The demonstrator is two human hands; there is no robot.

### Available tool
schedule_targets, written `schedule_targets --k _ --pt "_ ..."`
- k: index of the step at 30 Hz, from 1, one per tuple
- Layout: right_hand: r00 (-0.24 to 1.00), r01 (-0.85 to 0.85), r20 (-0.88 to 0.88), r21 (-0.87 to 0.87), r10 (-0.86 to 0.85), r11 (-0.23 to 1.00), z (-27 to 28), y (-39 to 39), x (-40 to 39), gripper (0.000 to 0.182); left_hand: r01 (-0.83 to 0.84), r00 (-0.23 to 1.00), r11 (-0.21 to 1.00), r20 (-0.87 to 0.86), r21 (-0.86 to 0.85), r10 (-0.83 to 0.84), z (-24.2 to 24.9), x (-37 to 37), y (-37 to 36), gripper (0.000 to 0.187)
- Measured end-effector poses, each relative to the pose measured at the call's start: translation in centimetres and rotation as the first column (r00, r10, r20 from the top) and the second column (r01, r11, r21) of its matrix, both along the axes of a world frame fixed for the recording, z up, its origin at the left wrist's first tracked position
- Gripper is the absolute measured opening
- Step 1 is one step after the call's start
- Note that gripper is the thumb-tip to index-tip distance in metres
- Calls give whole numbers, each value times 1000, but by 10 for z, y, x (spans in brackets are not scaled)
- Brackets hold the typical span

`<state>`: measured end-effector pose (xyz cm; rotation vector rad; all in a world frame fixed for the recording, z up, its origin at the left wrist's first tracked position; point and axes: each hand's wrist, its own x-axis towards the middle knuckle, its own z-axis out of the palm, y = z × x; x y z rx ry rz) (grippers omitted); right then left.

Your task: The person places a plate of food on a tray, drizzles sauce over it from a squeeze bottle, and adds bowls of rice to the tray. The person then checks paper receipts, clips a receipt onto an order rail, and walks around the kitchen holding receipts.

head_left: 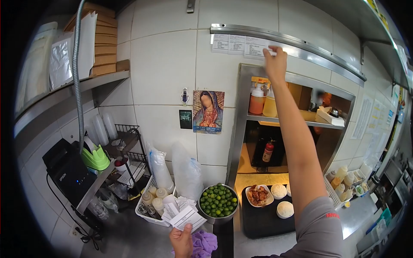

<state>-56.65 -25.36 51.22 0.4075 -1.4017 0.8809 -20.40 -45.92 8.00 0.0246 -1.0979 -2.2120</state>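
In the head view, the left hand, bottom centre of the frame, is closed with its thumb pressed over a loose fan of printed paper slips. Because the thumb seems to pin only their near edge, a slackened grip could spill some into the steel bowl of limes or onto the crumpled purple cloth. The right hand, upper right of centre, has its fingers bent close together at the metal ticket rail; whether it pinches a slip cannot be told. A brush there might dislodge the order tickets hanging alongside, and a dropped one could land on the black tray of food below.

The slips are thin, flat and slightly curled; the rail is long, narrow and shiny. The limes are round and glossy, the plastic bag behind them filmy and wrinkled, the wall tiles smooth and pale.
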Motion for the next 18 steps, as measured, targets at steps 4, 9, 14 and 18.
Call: schedule_targets --k 4,9,14,18 --pt "742 -551 479 35 470 834 -123 27 125 31 156 973 977 193 -145 -127 3 7 17 25" --pt "-130 -723 811 -471 571 505 -291 62 264 53 575 784 787 423 -222 -454 -4 12 47 24" --pt "-469 -561 704 -704 534 435 -361 110 339 62 821 571 441 531 -363 -626 4 17 106 25" --pt "-305 -566 723 -661 620 492 -381 168 382 58 887 429 162 644 -432 -634 -11 9 169 27"
